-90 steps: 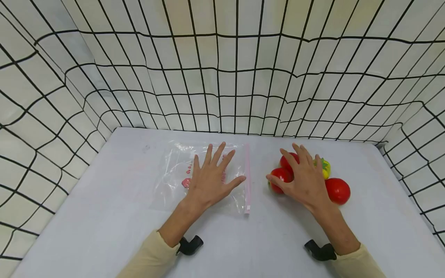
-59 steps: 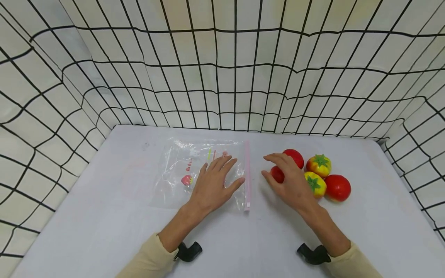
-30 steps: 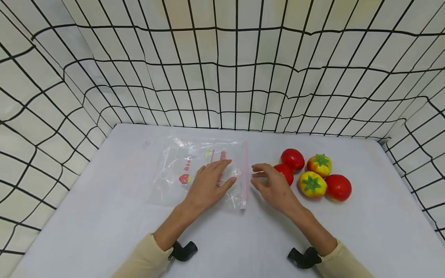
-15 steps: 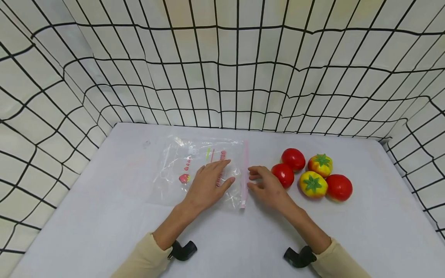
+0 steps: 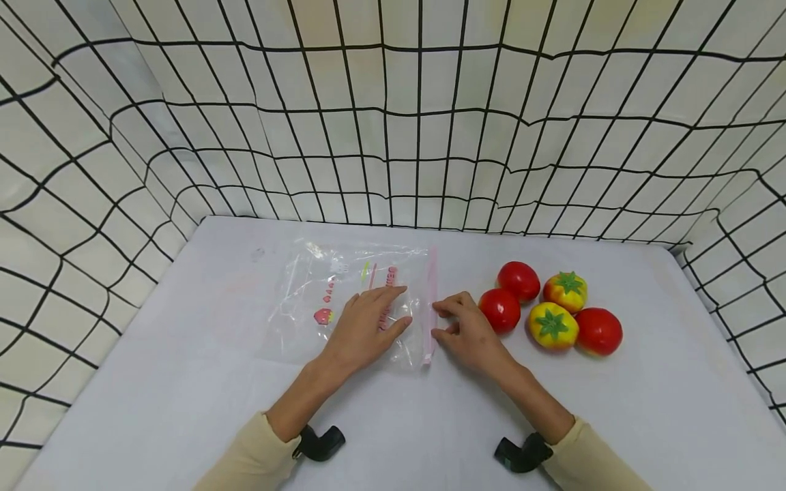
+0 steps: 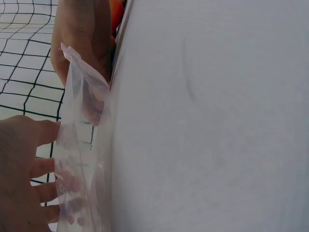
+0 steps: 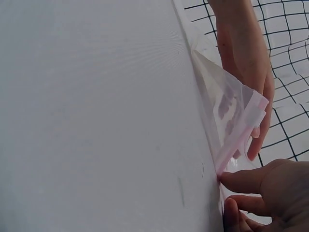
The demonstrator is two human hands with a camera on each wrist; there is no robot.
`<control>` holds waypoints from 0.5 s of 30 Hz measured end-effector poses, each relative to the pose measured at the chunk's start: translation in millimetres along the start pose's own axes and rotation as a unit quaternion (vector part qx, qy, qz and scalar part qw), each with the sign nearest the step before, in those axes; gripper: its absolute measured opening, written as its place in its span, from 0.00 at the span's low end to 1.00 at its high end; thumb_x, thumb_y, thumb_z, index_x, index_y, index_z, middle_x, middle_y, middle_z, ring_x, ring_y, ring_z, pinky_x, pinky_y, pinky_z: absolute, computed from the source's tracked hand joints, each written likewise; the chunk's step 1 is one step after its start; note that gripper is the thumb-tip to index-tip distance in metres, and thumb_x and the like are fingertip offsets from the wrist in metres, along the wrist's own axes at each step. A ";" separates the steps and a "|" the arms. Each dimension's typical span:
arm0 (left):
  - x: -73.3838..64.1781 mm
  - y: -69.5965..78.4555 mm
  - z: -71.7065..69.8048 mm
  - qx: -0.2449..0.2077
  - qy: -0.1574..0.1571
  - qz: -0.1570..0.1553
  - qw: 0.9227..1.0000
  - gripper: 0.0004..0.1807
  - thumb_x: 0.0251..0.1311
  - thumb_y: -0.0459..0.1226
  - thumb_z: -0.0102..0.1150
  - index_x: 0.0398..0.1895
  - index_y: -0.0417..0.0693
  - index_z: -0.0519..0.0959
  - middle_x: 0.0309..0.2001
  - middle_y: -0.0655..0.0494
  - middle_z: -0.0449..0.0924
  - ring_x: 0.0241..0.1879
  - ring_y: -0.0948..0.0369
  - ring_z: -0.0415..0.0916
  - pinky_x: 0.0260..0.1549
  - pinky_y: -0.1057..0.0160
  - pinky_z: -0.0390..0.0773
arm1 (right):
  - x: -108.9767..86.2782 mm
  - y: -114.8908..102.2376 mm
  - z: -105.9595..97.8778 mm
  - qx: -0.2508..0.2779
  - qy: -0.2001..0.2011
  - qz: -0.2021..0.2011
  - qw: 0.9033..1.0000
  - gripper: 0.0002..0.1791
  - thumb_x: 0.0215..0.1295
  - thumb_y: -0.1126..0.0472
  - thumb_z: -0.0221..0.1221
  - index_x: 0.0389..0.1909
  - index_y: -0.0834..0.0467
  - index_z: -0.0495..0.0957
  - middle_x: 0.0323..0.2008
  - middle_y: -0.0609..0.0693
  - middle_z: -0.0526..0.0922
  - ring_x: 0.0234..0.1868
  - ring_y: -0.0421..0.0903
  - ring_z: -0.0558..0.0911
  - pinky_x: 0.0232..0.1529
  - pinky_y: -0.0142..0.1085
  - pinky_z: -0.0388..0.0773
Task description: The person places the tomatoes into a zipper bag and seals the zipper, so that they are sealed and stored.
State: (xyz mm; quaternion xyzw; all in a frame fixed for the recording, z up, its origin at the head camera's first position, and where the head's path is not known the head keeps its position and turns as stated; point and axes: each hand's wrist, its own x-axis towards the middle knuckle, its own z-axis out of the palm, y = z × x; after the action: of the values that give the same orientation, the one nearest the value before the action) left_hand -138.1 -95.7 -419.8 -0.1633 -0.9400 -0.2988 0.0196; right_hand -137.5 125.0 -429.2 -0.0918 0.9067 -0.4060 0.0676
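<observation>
A clear zip bag (image 5: pixel 295 320) with strawberry print and a pink slider strip lies on the table. Over its printed middle, my left hand (image 5: pixel 362 331) spreads its fingers, thumb apart. The right hand (image 5: pixel 473 337) is at the pink strip (image 5: pixel 432 273), fingers bent, with thumb and fingertips touching it; whether they pinch it I cannot tell. In the right wrist view, the thumb (image 7: pixel 241 181) meets the strip below the slider (image 7: pixel 253 116). The left wrist view shows the bag (image 6: pixel 79 169) beside the left hand's fingers, with the right hand (image 6: pixel 79 34) behind its strip.
Several tomato-like toy fruits sit together right of the right hand. They include a red one (image 5: pixel 499 311), another red one (image 5: pixel 598 331) and a yellow one (image 5: pixel 552 326) with a green star-shaped top. Black netting (image 5: pixel 417 160) rises along the back and sides of the white table (image 5: pixel 184 354).
My right hand has come left from above the toy fruits to the bag's pink strip, its fingers bending. The left hand has shifted slightly left and lower over the bag.
</observation>
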 end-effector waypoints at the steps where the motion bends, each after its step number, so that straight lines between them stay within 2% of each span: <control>1: -0.1 -0.8 -0.1 -0.001 -0.004 -0.003 1.000 0.31 0.68 0.50 0.65 0.73 0.55 0.74 0.71 0.53 0.77 0.74 0.50 0.71 0.76 0.37 0.62 | 0.2 0.0 0.7 -0.003 0.001 0.000 1.000 0.29 0.60 0.64 0.74 0.64 0.58 0.80 0.56 0.53 0.77 0.45 0.44 0.82 0.53 0.38 0.89; 5: 0.4 -4.0 0.3 -0.006 -0.021 -0.012 1.000 0.34 0.68 0.53 0.65 0.76 0.63 0.70 0.72 0.54 0.76 0.75 0.50 0.69 0.76 0.27 0.54 | 0.7 -0.3 2.5 -0.012 0.004 0.001 1.000 0.30 0.60 0.63 0.74 0.65 0.57 0.80 0.56 0.52 0.77 0.44 0.43 0.81 0.52 0.38 0.89; 8: 1.3 -5.7 2.1 0.006 -0.025 -0.002 1.000 0.37 0.68 0.54 0.64 0.79 0.69 0.65 0.71 0.51 0.76 0.75 0.48 0.68 0.74 0.21 0.52 | 0.6 0.0 2.3 -0.014 0.004 0.002 1.000 0.31 0.59 0.62 0.74 0.65 0.56 0.80 0.56 0.52 0.76 0.43 0.43 0.81 0.51 0.37 0.89; 12: 1.5 -4.9 3.5 0.029 -0.027 0.014 0.999 0.40 0.69 0.54 0.62 0.81 0.76 0.58 0.67 0.46 0.76 0.72 0.46 0.68 0.71 0.18 0.52 | 0.8 1.0 2.3 -0.014 0.002 0.000 1.000 0.31 0.59 0.62 0.75 0.65 0.56 0.80 0.56 0.52 0.76 0.43 0.43 0.81 0.50 0.37 0.89; 15: 1.8 -3.6 4.3 0.035 -0.029 0.020 0.999 0.38 0.71 0.55 0.59 0.81 0.80 0.55 0.65 0.45 0.75 0.70 0.47 0.68 0.70 0.18 0.52 | 0.9 1.1 2.6 -0.013 0.000 0.000 1.000 0.31 0.59 0.62 0.75 0.65 0.56 0.80 0.56 0.52 0.76 0.43 0.43 0.81 0.50 0.37 0.89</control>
State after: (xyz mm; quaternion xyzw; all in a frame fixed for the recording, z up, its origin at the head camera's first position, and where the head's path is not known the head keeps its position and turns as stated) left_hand -140.8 -95.5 -425.1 -0.1899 -0.9465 -0.2608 0.0037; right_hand -137.9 123.6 -431.9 -0.0930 0.9120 -0.3939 0.0662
